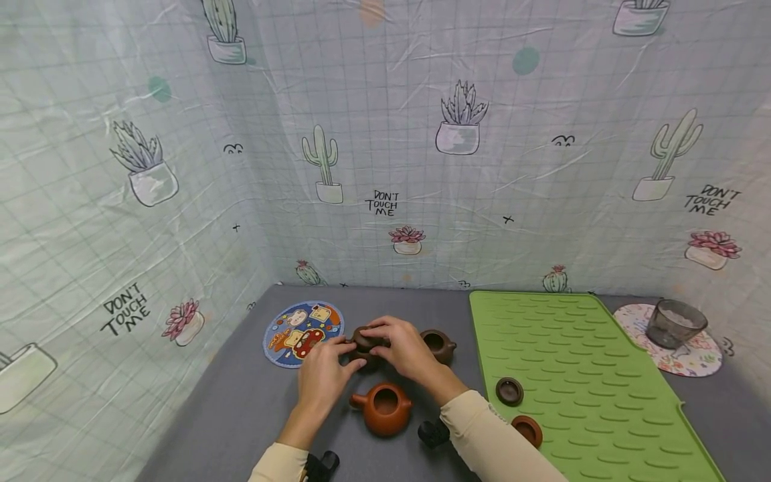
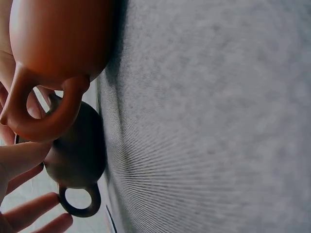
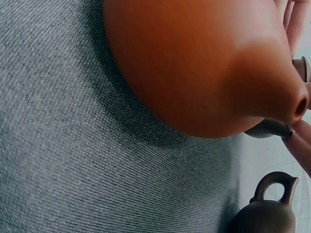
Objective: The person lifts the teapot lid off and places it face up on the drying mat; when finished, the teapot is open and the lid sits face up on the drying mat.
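Blue round mat (image 1: 303,333), smoky cup (image 1: 674,325) on floral mat (image 1: 702,356), cactus-print sheet (image 1: 385,147)

This looks like a screened-off tabletop booth — cactus-print sheeting (image 1: 373,147) walls the grey table (image 1: 241,415).

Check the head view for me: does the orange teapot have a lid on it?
No, the orange teapot stands uncovered on the gray surface, its round mouth open to the head camera.

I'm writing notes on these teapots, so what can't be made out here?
Left wrist: part of the held dark teapot, behind the orange teapot.
Right wrist: part of the other dark teapot, cut off by the bottom edge.
Head: the held dark teapot's mouth, hidden by the brown lid and right hand.
Head: inside the glass, too small.
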A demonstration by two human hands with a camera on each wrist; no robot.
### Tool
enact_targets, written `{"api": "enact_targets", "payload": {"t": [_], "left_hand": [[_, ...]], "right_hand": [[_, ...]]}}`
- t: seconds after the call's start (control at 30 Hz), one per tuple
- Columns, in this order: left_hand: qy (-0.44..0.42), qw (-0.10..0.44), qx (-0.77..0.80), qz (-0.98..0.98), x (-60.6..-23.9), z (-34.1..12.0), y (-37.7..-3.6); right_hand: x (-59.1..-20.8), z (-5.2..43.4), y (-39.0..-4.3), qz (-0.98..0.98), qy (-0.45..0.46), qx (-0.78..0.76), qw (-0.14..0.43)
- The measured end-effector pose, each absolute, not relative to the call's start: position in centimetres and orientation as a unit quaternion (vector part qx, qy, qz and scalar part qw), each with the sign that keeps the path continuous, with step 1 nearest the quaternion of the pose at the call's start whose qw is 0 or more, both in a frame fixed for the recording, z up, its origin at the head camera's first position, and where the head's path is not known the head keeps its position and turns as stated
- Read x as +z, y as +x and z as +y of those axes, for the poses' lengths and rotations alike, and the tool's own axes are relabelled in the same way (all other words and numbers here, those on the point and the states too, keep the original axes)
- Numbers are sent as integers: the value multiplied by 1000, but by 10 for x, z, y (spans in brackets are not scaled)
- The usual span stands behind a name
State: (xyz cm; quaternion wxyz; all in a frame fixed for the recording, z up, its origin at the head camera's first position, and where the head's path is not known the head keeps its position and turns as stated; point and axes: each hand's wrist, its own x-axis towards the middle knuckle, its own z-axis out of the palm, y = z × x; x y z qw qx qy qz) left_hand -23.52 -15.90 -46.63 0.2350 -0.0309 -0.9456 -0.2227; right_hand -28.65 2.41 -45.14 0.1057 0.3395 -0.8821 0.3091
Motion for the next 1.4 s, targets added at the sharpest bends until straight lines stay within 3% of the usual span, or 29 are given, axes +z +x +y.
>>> {"api": "enact_targets", "payload": {"t": [0.67,1.1,1.4], "left_hand": [[-48,247,-199,-947,-466,-156,-238],[-45,240,-189,-951,-465,-156,-239],[-42,232,-194,-952,-464,-156,-239]], "right_hand": [[-451,21,-286,-877,329,336,97],[-450,19,-287,-868,287,376,151],[-448,22,-287,-862,306,377,142]]}}
